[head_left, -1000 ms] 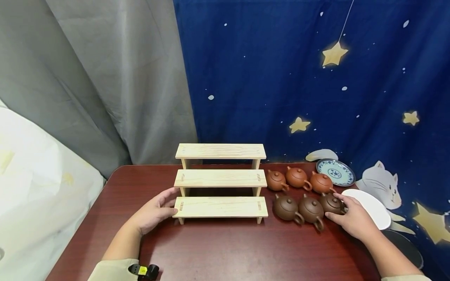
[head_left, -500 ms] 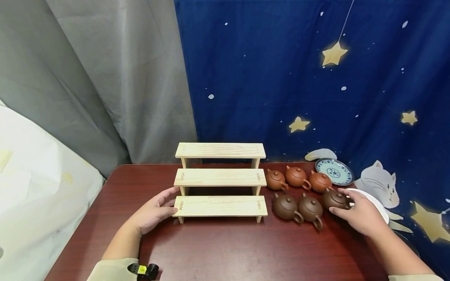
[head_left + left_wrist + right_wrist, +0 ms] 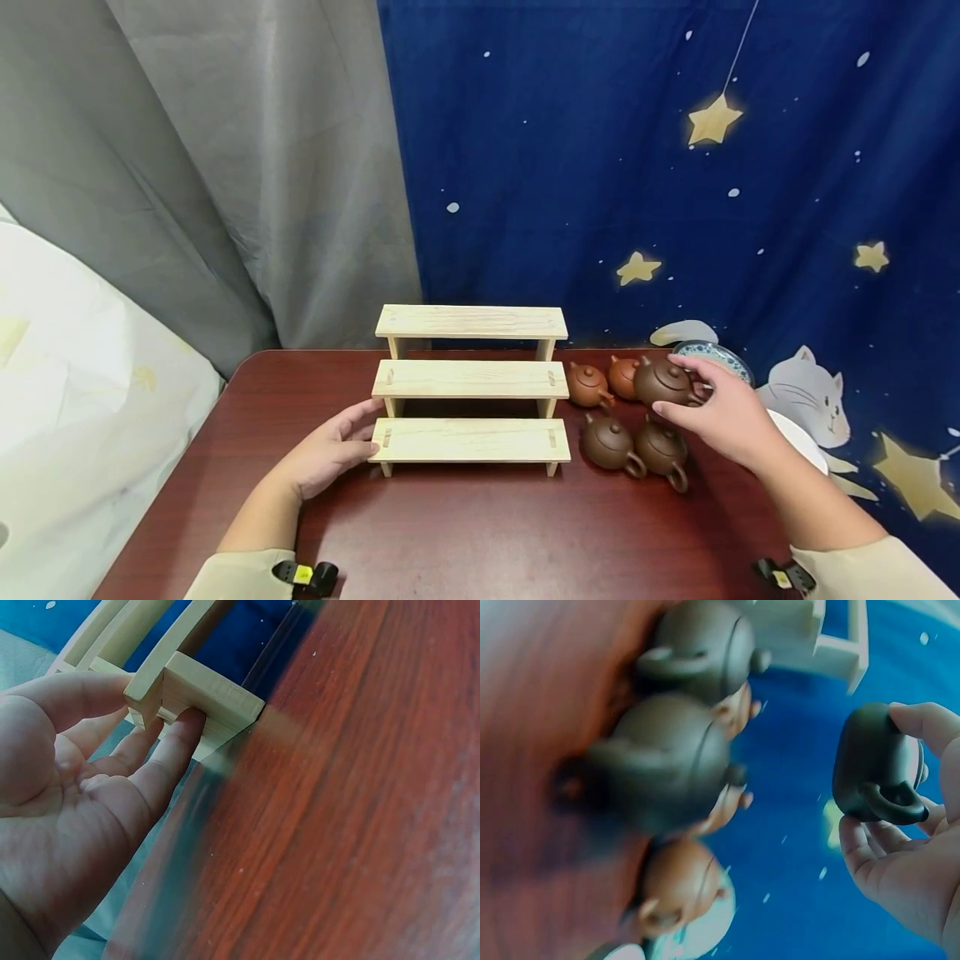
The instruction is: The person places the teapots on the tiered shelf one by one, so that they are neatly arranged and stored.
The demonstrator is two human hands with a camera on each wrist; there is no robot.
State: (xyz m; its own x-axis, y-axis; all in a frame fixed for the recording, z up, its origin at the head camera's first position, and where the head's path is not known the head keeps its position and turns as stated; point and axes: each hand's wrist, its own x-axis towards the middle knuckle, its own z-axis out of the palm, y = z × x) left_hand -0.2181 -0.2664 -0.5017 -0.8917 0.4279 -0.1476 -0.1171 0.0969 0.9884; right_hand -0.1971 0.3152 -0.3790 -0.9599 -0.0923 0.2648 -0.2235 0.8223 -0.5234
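Head view: right hand (image 3: 723, 408) on the right, thumb and fingers bent, gripping a dark brown teapot (image 3: 663, 381) by the body. Spout to the left, handle side toward the palm. It's right of the three-tier wooden stand (image 3: 471, 379) and partly covers the middle reddish teapot (image 3: 622, 377). Left reddish teapot (image 3: 587, 385) sits just beside the stand's right end. Nearer on the table (image 3: 480, 533), left dark teapot (image 3: 609, 442) and right dark teapot (image 3: 660, 450) stand close together. Far right: blue-patterned plate (image 3: 716, 352) and, nearer, white plate (image 3: 801, 442), both partly hidden by the right hand and forearm. Left hand (image 3: 330, 450) half open, bent round the stand's left end, thumb at the lowest shelf. Grey curtain (image 3: 285, 167) far left, blue curtain (image 3: 540, 167) far right.

Left wrist view: same hand, digits loosely bent and holding the end of the stand; one tip on a shelf board's edge, another against a leg piece.

Right wrist view: held pot upright relative to the others, pinched between thumb and fingers, clear of the table. Right reddish teapot (image 3: 679, 881) shows here, on the table; nearer pots blurred.
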